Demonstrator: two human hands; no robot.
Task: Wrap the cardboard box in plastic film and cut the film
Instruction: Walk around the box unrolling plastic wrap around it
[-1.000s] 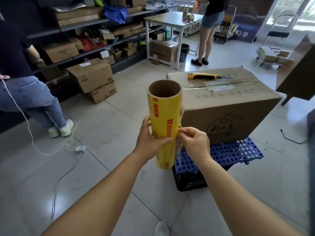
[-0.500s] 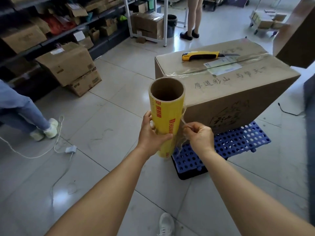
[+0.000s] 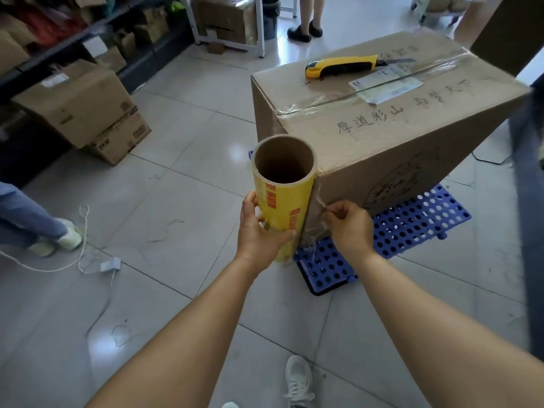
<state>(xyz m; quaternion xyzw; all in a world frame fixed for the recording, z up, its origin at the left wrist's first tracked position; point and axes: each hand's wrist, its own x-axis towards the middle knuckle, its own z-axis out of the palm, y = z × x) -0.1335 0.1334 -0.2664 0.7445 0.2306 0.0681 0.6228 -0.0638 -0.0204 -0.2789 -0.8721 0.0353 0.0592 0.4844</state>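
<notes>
A large taped cardboard box (image 3: 391, 134) with black handwriting stands on a blue perforated pallet (image 3: 406, 231). A yellow utility knife (image 3: 341, 66) lies on the box's top. My left hand (image 3: 259, 231) grips an upright yellow roll of plastic film (image 3: 282, 201) with a brown cardboard core, held against the box's near corner. My right hand (image 3: 350, 225) pinches the loose clear film end (image 3: 315, 213) pulled out a little from the roll, beside the box's lower corner.
Stacked cardboard boxes (image 3: 85, 110) sit on the floor at left under dark shelves. A white cable with a charger (image 3: 110, 265) trails over the tiles. A person's legs (image 3: 32, 219) are at left, another person's feet (image 3: 304, 30) beyond the box. My shoe (image 3: 298, 381) shows below.
I have moved closer to the box. The roll now sits against the box's near corner, and my right hand has drawn the film end slightly away from the roll.
</notes>
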